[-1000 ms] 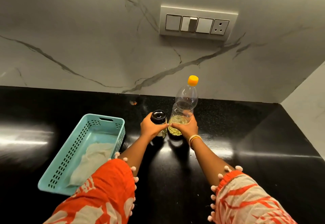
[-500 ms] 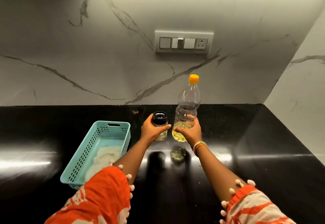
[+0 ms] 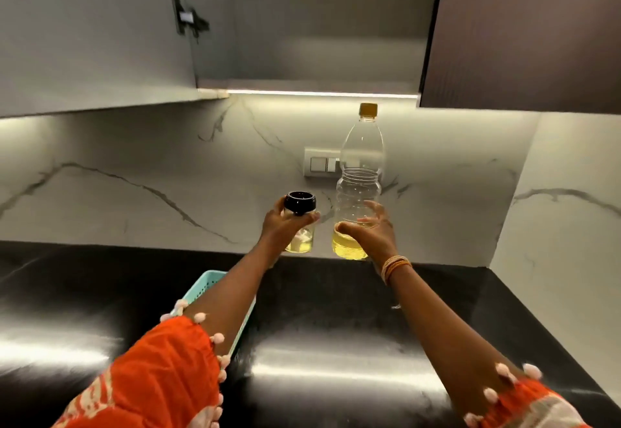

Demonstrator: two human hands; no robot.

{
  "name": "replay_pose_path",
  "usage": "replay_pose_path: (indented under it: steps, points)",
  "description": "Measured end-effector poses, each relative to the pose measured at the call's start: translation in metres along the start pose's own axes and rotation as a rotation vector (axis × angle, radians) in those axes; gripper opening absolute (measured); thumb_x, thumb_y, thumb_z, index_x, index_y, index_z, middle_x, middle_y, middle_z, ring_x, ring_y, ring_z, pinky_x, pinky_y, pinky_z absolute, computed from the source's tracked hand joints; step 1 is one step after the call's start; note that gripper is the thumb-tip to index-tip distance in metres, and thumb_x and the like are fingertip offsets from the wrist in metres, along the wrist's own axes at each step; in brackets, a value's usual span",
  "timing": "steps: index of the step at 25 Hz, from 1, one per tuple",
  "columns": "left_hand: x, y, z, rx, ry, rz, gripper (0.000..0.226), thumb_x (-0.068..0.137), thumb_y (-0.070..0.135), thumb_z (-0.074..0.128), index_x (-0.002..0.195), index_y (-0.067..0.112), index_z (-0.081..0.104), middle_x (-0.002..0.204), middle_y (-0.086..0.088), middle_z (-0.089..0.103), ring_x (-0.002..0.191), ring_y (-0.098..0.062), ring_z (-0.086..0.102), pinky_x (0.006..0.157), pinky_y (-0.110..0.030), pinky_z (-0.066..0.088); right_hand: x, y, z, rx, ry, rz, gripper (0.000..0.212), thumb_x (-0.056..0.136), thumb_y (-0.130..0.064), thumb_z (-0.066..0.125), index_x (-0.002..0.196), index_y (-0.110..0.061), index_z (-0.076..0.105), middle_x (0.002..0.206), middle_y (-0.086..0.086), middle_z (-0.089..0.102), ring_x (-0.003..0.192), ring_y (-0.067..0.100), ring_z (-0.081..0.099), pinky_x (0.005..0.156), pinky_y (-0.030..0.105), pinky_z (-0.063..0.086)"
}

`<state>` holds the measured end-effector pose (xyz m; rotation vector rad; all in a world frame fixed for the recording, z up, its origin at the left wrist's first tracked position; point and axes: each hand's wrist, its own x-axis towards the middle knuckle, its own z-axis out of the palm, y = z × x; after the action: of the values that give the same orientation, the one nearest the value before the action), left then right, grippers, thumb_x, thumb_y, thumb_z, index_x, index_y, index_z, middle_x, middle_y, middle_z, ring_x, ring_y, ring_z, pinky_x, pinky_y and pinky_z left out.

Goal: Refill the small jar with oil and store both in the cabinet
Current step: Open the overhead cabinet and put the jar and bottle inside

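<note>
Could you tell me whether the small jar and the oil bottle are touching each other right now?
Apart. The head view shows pale wall between the small jar in the left hand and the oil bottle.

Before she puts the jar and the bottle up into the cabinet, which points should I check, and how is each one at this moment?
1. Small jar capped: ok, black lid on.
2. Oil bottle capped: ok, yellow cap on.
3. Left hand grip on the jar: ok, fingers wrap it below the lid.
4. Right hand grip on the bottle: ok, fingers curl round its lower part, above the oil.
5. Cabinet open: ok, door swung aside, interior visible.
6. Free shelf space inside: cannot tell, the shelf floor is out of sight from below.
</note>
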<state>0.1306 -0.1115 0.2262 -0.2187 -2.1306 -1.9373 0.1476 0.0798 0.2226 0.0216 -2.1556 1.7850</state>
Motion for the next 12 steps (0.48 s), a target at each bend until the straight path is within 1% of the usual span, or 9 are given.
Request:
replay_pose_path:
  steps: [2,4,5,7,9,10,12]
  points:
    - [0.003,0.041,-0.009,-0.050,0.005,0.042,0.044,0.074,0.025,0.082,0.111,0.032,0.060,0.100,0.010,0.067,0.091,-0.009,0.064,0.070,-0.023,0.049,0.003,-0.040,-0.011,0.006,-0.014,-0.068,0.081,0.066,-0.023,0.086,0.135,-0.019,0.043,0.124,0.011,0.060,0.111,0.029,0.059,0.099,0.047,0.049]
    - [0.008,0.081,-0.018,-0.068,-0.024,0.083,0.033,0.074,0.029,0.081,0.101,0.040,0.066,0.090,0.019,0.071,0.082,0.000,0.067,0.064,-0.021,0.052,0.008,-0.077,-0.021,0.012,-0.012,-0.120,0.078,0.067,-0.024,0.086,0.133,-0.018,0.045,0.124,0.009,0.060,0.111,0.030,0.059,0.098,0.050,0.050]
    - [0.011,0.099,-0.022,-0.060,-0.040,0.098,0.030,0.075,0.032,0.080,0.100,0.041,0.066,0.090,0.018,0.071,0.083,0.000,0.067,0.065,-0.022,0.053,0.011,-0.093,-0.026,0.013,-0.006,-0.134,0.077,0.066,-0.026,0.086,0.132,-0.019,0.046,0.124,0.009,0.060,0.111,0.030,0.059,0.097,0.051,0.050]
    - [0.019,0.135,-0.028,-0.033,-0.063,0.128,0.034,0.077,0.035,0.078,0.107,0.036,0.062,0.099,0.007,0.069,0.089,-0.009,0.065,0.069,-0.029,0.053,0.019,-0.129,-0.032,0.036,0.004,-0.147,0.076,0.063,-0.031,0.087,0.128,-0.025,0.048,0.122,0.008,0.060,0.110,0.030,0.059,0.092,0.052,0.053]
    - [0.029,0.168,-0.032,-0.005,-0.070,0.162,0.040,0.078,0.037,0.076,0.114,0.031,0.061,0.105,0.001,0.067,0.091,-0.011,0.062,0.063,-0.028,0.051,0.028,-0.163,-0.036,0.085,-0.001,-0.137,0.074,0.060,-0.035,0.087,0.124,-0.031,0.048,0.121,0.003,0.057,0.109,0.027,0.056,0.084,0.051,0.055]
    - [0.036,0.182,-0.034,0.006,-0.070,0.181,0.045,0.078,0.037,0.076,0.119,0.028,0.060,0.108,0.000,0.065,0.093,-0.012,0.062,0.063,-0.028,0.051,0.033,-0.178,-0.037,0.114,-0.021,-0.134,0.074,0.060,-0.034,0.086,0.124,-0.031,0.048,0.122,0.001,0.055,0.109,0.026,0.055,0.079,0.048,0.056]
    - [0.050,0.207,-0.037,0.030,-0.066,0.224,0.052,0.079,0.035,0.076,0.126,0.024,0.059,0.115,-0.003,0.064,0.101,-0.019,0.061,0.070,-0.031,0.051,0.044,-0.205,-0.037,0.150,-0.072,-0.141,0.075,0.061,-0.032,0.086,0.125,-0.029,0.048,0.121,0.000,0.054,0.103,0.023,0.056,0.065,0.037,0.054]
